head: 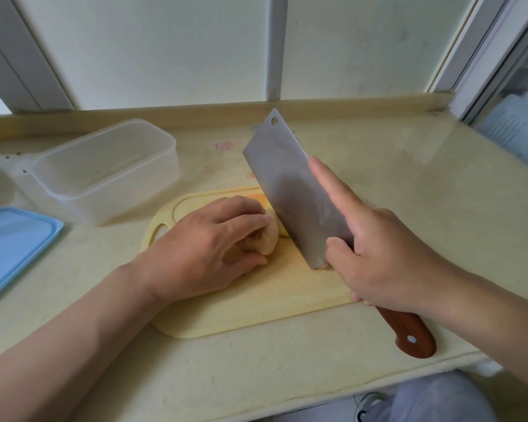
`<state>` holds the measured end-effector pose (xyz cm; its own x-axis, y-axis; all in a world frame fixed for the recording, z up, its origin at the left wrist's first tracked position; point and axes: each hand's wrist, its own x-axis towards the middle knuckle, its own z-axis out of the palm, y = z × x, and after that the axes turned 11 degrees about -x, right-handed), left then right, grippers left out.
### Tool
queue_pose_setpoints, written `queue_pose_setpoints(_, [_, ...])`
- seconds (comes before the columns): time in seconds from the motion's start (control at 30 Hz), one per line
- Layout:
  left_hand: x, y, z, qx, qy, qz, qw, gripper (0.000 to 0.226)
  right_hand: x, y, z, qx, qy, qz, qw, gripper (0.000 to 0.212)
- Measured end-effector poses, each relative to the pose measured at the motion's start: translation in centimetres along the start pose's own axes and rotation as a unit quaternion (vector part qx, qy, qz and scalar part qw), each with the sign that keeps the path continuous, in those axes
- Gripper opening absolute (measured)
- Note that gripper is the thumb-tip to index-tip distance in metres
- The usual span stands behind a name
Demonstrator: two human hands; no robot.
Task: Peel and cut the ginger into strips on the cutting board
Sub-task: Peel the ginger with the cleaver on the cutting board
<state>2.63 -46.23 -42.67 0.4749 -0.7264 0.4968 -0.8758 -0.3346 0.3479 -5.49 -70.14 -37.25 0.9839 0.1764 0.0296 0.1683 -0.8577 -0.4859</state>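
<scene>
Cutting board (272, 300); ginger (267, 239) half-hidden, pinched in left hand (205, 239); cleaver (287, 190) gripped in right hand (387, 263)

Our left hand (201, 248) and right hand (387, 263) are bare, and both forearms (73, 330) run bare to the frame's edge. The nails on our fingers (333, 187) are cut short. Well behind and below the fingers of our right hand we wear pale grey-lilac trousers (433, 397), and just beside that leg shows a shoe (367, 405), white with dark trim.
</scene>
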Motion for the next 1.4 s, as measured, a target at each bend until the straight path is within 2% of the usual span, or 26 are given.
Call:
queue_pose_setpoints(0.2, [0.0, 0.1, 0.1, -0.008, -0.003, 0.001, 1.000, 0.046, -0.4, -0.2, -1.5, 0.016, -0.075, 0.037, 0.996, 0.102])
queue_pose_setpoints(0.53, [0.0, 0.0, 0.2, 0.003, 0.000, 0.013, 1.000, 0.045, 4.0, -2.4, -2.3, -0.083, -0.198, 0.036, 0.976, 0.097])
queue_pose_setpoints(0.63, [-0.1, -0.1, 0.2, 0.001, 0.004, 0.019, 1.000, 0.044, 4.9, -3.3, -2.0, -0.116, -0.211, 0.024, 0.970, 0.097])
queue_pose_setpoints(0.77, [-0.4, -0.2, 0.1, -0.006, 0.007, 0.009, 1.000, 0.045, 4.6, -3.7, -1.6, -0.110, -0.183, 0.019, 0.977, 0.096])
queue_pose_setpoints(0.93, [-0.4, 0.0, 0.2, -0.002, 0.010, 0.010, 1.000, 0.044, 2.6, -2.1, -0.3, -0.047, -0.055, 0.013, 0.997, 0.098])
queue_pose_setpoints(1.03, [-0.4, 0.0, 0.2, 0.008, 0.012, 0.010, 1.000, 0.045, 1.3, -1.0, 0.3, -0.017, -0.011, 0.012, 1.000, 0.099])
queue_pose_setpoints(1.4, [-0.3, -0.3, 0.1, 0.015, 0.026, 0.015, 0.999, 0.046, 0.0, -0.4, 0.6, 0.021, 0.015, 0.008, 1.000, 0.102])
